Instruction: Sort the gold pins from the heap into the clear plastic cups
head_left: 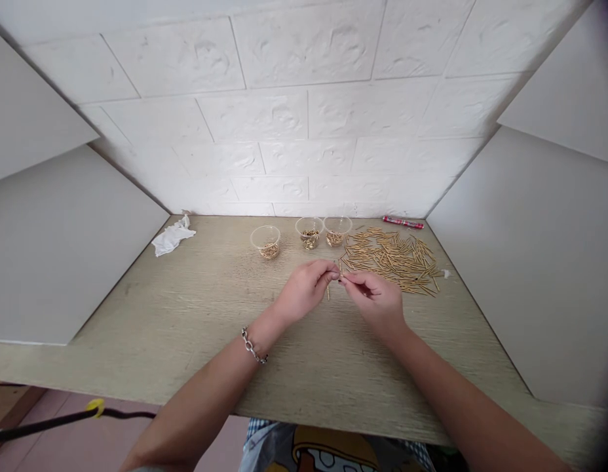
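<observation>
My left hand (pixel 306 285), with a chain bracelet on its wrist, is closed in a pinch near the middle of the table. A thin gold-coloured rod (pixel 328 292) sticks out below its fingers. My right hand (pixel 377 295) is also pinched, its fingertips meeting those of the left. What lies between the fingertips is tiny and mostly covered. Just beyond and to the right spreads a loose pile of thin gold-coloured rods (pixel 387 257). Behind my hands stand clear plastic cups holding small gold-coloured pieces: a left cup (pixel 265 235), a middle cup (pixel 309 227) and a right cup (pixel 338 227).
A crumpled white tissue (pixel 173 236) lies at the back left. At the back right is a red wrapped tube (pixel 403 222). Tiny specks dot the table (pixel 196 314) around the left cup. White panels (pixel 520 262) flank both sides, and a white brick-patterned wall (pixel 308 118) closes the back.
</observation>
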`<state>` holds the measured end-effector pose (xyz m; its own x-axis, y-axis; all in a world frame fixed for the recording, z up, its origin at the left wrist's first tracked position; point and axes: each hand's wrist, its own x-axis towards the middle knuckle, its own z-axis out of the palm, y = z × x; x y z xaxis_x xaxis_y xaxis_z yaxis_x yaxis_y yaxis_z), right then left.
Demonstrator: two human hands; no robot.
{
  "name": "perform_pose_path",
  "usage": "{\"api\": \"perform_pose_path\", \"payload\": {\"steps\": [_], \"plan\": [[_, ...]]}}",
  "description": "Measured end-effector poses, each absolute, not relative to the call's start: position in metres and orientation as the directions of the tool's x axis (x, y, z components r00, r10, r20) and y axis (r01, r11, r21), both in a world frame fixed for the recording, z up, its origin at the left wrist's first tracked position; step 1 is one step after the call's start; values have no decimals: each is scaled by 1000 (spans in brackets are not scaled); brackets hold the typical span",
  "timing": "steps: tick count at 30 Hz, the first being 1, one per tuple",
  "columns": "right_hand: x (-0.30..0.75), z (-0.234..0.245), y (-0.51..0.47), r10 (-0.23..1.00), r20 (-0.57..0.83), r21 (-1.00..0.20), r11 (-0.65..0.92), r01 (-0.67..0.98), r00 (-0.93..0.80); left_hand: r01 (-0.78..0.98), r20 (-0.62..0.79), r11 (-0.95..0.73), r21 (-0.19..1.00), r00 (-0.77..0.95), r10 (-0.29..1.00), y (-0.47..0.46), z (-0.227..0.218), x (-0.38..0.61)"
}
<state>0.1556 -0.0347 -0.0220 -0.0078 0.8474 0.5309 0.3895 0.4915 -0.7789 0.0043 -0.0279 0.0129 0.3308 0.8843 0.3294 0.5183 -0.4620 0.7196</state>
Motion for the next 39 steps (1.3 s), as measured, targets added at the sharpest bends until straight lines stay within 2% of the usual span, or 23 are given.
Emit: {"api": "perform_pose_path", "payload": {"steps": [12,20,22,27,29,34,39], "plan": [[160,-22,-30,841,529,-742,525,417,-116,543,336,-512,666,395,855,-27,13,-1],[158,-23,-30,897,435,-834,434,340,-78,538,321,-502,678,398,859,-26,14,0],[159,-23,-29,888,449,-814,452,366,-98,538,315,-500,679,402,860,-25,13,0],[165,-22,-26,816,522,-664,573,480,-251,539,290,-499,678,428,856,-24,10,-1],[165,-22,-26,813,524,-651,574,496,-252,536,281,-480,694,413,866,-24,11,0],[159,-20,-29,854,509,-740,496,454,-104,490,249,-392,779,333,910,-24,15,4],[158,-18,-30,884,459,-802,454,387,-86,454,211,-321,831,276,938,-24,13,8]]}}
